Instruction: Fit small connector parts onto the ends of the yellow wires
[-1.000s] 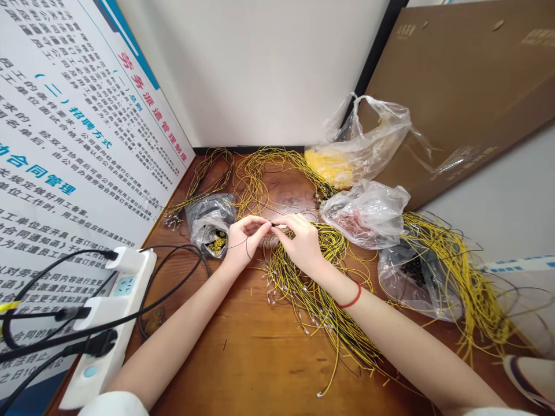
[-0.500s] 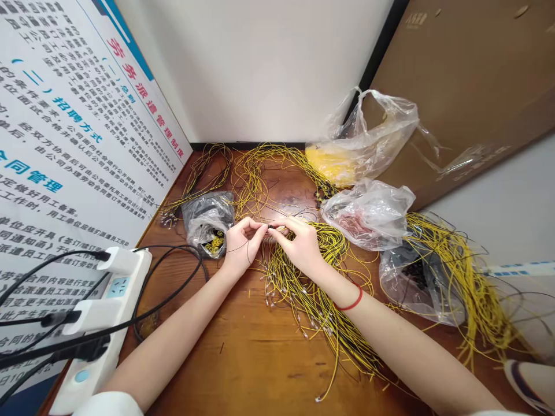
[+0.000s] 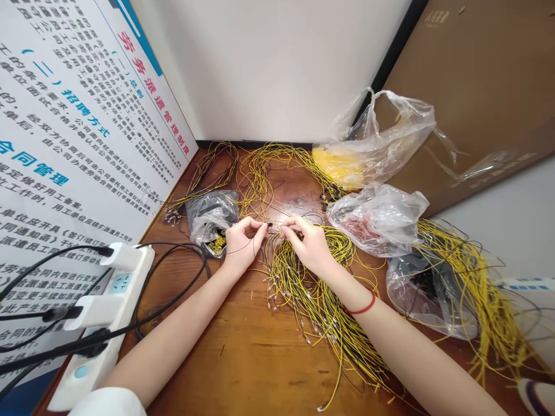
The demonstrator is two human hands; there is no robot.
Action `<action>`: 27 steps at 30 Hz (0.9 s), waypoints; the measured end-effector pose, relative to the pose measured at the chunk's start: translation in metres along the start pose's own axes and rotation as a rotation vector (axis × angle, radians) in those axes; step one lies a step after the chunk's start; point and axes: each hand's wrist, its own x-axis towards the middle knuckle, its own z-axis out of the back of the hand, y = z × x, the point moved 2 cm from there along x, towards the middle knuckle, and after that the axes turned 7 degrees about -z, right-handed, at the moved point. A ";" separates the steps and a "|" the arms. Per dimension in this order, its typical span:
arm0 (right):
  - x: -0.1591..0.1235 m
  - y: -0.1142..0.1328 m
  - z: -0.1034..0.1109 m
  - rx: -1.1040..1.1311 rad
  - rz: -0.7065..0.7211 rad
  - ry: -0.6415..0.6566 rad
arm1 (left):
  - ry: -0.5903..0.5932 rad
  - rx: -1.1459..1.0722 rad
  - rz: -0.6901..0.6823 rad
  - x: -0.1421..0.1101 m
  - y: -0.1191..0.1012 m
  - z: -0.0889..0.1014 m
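Thumb and forefinger of my left hand (image 3: 243, 245) pinch a small black connector (image 3: 270, 225) with a thin dark wire trailing over the palm. My right hand (image 3: 309, 245) is a short way to the right, its thumb and forefinger pressed together on what looks like a thin wire end, too fine to make out clearly. Below and beside my right hand spreads a bundle of yellow and black wires (image 3: 299, 283) with small whitish tips. Left of my left hand stands an open plastic bag (image 3: 212, 211) holding yellow and black pieces.
A clear bag of yellow parts (image 3: 342, 164), a bag with reddish contents (image 3: 364, 222) and a bag of black parts (image 3: 427, 286) lie at the right. More yellow wires (image 3: 481, 294) hang beside them. A white power strip (image 3: 108, 323) with black cables runs along the left.
My hands were together at the black connector; my right hand has drawn away to the right, opening a small gap. My left hand still pinches the connector. The view has shifted slightly.
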 end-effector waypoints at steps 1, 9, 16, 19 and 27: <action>0.000 0.001 0.000 -0.036 0.012 -0.014 | 0.009 0.017 -0.008 0.000 0.001 0.000; 0.006 -0.003 -0.002 -0.316 0.171 -0.105 | 0.050 0.125 -0.083 0.000 0.000 -0.001; 0.006 -0.005 -0.004 -0.370 0.246 -0.107 | 0.046 0.189 -0.142 0.000 -0.006 -0.002; 0.005 -0.003 -0.005 -0.366 0.263 -0.107 | 0.048 0.209 -0.156 0.000 -0.008 -0.003; 0.004 -0.004 -0.008 -0.361 0.232 -0.121 | 0.045 0.238 -0.159 0.000 -0.007 -0.002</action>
